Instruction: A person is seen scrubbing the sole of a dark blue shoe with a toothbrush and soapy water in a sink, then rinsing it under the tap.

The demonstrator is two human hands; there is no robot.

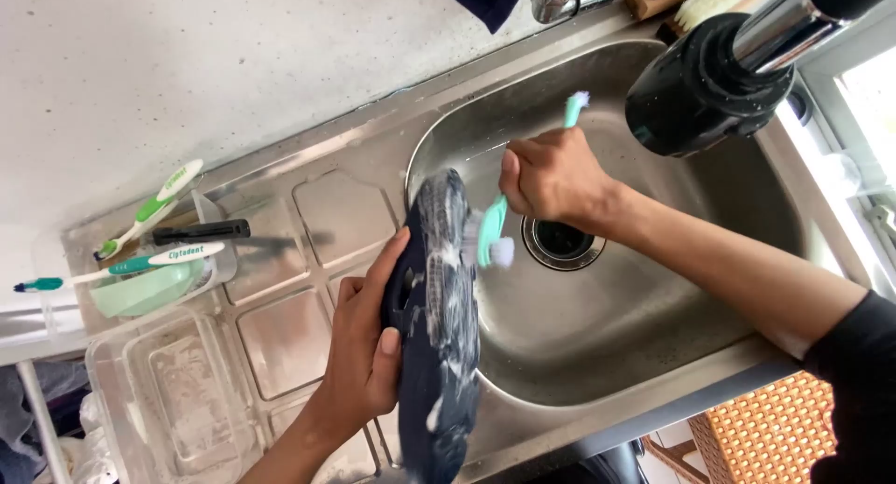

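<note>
Head view: left hand (359, 349) grips dark shoe (439, 325) upright over sink (653, 353) rim. Right hand (551, 176) closed around teal toothbrush (493, 227), bristles on shoe side. Foam already covers much of shoe; scrubbing looks midway, foam not yet rinsed off. Spare toothbrushes (140, 241) well left of sink.

Dark navy shoe (439, 325) streaked with white foam, mint-green brush (492, 224), silver steel sink (653, 307).

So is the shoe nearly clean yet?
Partly. The dark shoe is already covered in white suds. The right hand is scrubbing it with a teal brush while the left hand holds it over the sink. The suds are not yet rinsed off.
</note>
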